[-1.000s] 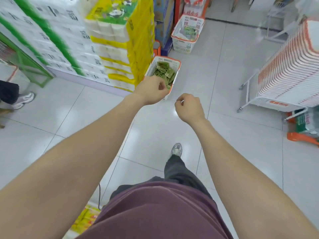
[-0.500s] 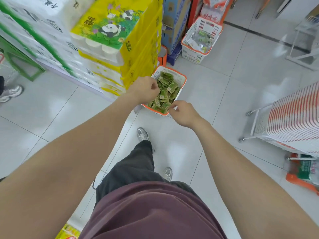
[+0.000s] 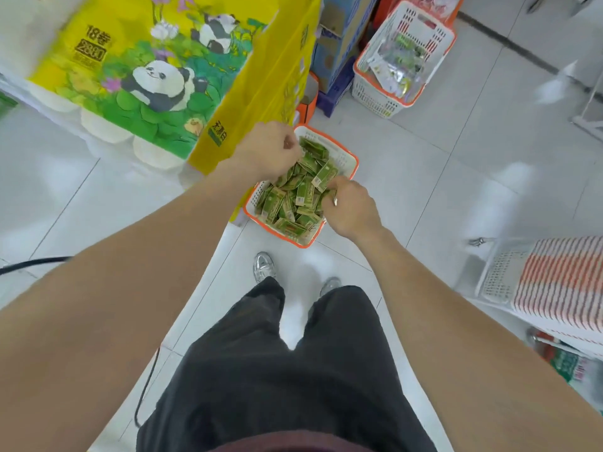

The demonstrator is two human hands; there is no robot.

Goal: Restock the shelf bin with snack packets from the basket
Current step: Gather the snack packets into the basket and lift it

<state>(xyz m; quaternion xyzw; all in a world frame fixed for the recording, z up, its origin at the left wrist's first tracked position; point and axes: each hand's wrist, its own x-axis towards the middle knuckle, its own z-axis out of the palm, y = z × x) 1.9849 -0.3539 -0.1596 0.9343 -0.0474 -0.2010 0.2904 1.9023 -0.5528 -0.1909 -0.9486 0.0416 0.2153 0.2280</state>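
White floor tiles (image 3: pixel 424 190) are carrying the basket (image 3: pixel 346 158), which is standing ahead of our feet and holding a loose heap of green snack packets (image 3: pixel 293 203). Our right hand (image 3: pixel 354 210) is curling its fingers into the heap and pinching packets. Our left hand (image 3: pixel 267 148) is sitting curled tight at the far-left corner, and we cannot tell whether it is holding anything. We are judging the packets light, slick and crushable, so we are advising gathering several by their flat faces. No shelf bin is showing.

Setting: retail shop, aisle level. Toilet-roll multipacks (image 3: pixel 156 83) stand stacked on the tiled floor (image 3: pixel 456 177); a basket (image 3: pixel 346 156) of green snack packets (image 3: pixel 300 197) and a second basket (image 3: pixel 375 99) of packaged goods sit beside them. Nested basket stack (image 3: pixel 561 282) at right.
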